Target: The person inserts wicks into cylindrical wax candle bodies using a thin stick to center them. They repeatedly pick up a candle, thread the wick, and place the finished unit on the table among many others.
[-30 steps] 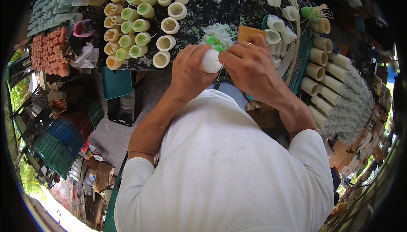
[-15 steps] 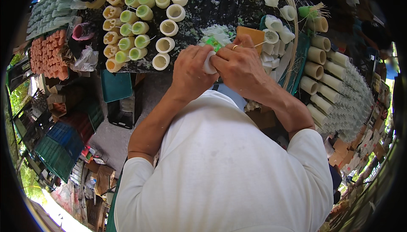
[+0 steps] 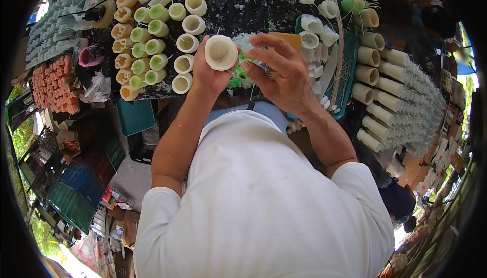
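A round, cream-white hollow wax candle [image 3: 221, 53] has its open mouth turned up toward me, and a thin wick shows at its far rim. My left hand [image 3: 207, 76] is wrapped round it from the left and below, at the near edge of the table. Just to the right, my right hand [image 3: 282, 75] hovers with its fingers apart and nothing visible in them. Its thumb and fingertips point toward the candle without touching it. Under and behind the hands lies a heap of green and white wax scraps [image 3: 239, 77], partly covered by them.
Left of my hands stand rows of wax cups: plain white [image 3: 182, 83], green-filled [image 3: 155, 77] and yellowish [image 3: 123, 76]. To the right are an orange block [image 3: 287, 39], a teal tray [image 3: 347, 97] with white wax pieces, a bundle of fibres [image 3: 365, 3] and stacked cream tubes [image 3: 369, 75].
The candle, earlier on its side between both hands, is now mouth up in my left hand, farther left. My right hand has come off it and its fingers have spread. The view has shifted slightly.
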Available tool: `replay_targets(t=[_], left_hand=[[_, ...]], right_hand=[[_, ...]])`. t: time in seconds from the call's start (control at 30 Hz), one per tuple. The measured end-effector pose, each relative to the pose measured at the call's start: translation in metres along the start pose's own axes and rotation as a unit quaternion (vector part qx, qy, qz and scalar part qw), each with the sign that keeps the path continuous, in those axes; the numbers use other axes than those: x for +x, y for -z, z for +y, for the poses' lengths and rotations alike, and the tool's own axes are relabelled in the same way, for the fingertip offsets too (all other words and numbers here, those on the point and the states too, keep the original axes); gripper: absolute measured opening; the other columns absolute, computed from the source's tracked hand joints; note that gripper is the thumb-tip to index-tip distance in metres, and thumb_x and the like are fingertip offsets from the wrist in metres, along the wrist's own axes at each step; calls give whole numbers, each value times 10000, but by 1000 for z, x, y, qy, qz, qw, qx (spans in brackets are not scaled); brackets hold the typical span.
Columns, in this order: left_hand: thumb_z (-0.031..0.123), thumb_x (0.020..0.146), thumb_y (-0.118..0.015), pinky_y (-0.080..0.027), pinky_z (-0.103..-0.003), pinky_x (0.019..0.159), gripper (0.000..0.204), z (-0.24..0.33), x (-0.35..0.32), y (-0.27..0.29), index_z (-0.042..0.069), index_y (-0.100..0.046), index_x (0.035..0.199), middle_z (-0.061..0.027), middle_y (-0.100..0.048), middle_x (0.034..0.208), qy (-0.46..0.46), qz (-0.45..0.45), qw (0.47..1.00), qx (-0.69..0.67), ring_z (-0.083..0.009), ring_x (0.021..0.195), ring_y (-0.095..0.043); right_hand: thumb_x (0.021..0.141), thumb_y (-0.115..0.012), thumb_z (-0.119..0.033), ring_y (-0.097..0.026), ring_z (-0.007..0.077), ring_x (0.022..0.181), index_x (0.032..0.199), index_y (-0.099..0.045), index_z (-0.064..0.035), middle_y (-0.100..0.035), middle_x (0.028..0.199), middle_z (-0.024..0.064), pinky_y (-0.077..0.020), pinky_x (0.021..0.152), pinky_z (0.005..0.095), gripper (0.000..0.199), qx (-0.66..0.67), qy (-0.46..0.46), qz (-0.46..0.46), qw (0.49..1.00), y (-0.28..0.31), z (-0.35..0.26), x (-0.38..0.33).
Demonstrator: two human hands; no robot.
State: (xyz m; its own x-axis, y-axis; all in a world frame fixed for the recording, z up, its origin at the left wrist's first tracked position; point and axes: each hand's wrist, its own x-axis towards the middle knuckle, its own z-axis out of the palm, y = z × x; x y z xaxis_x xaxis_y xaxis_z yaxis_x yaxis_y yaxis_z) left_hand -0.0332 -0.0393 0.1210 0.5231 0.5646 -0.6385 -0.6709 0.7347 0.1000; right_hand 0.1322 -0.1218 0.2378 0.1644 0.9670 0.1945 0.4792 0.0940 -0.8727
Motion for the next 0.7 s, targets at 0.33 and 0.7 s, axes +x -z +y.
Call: replay_targets(t=[0.33, 0.7], left_hand=[[399, 1104, -501, -565, -391, 945, 360, -26, 6, -28, 61, -582, 1198, -93, -683, 1100, -132, 51, 979, 145, -221, 1028, -687], [345, 1093, -565, -552, -316, 862, 337, -34, 6, -52, 43, -515, 1234, -81, -628, 1127, -205, -41, 951, 228, -133, 983, -639]], right_hand=[[764, -785, -85, -685, 346, 927, 899, -777, 17, -723, 1010, 168, -541, 815, 433, 169, -126, -21, 28, 991, -45, 65, 1], [801, -812, -3, -703, 248, 940, 1051, -771, -16, -677, 1103, 103, -545, 812, 334, 253, 24, -36, 158, 986, -51, 82, -12]])
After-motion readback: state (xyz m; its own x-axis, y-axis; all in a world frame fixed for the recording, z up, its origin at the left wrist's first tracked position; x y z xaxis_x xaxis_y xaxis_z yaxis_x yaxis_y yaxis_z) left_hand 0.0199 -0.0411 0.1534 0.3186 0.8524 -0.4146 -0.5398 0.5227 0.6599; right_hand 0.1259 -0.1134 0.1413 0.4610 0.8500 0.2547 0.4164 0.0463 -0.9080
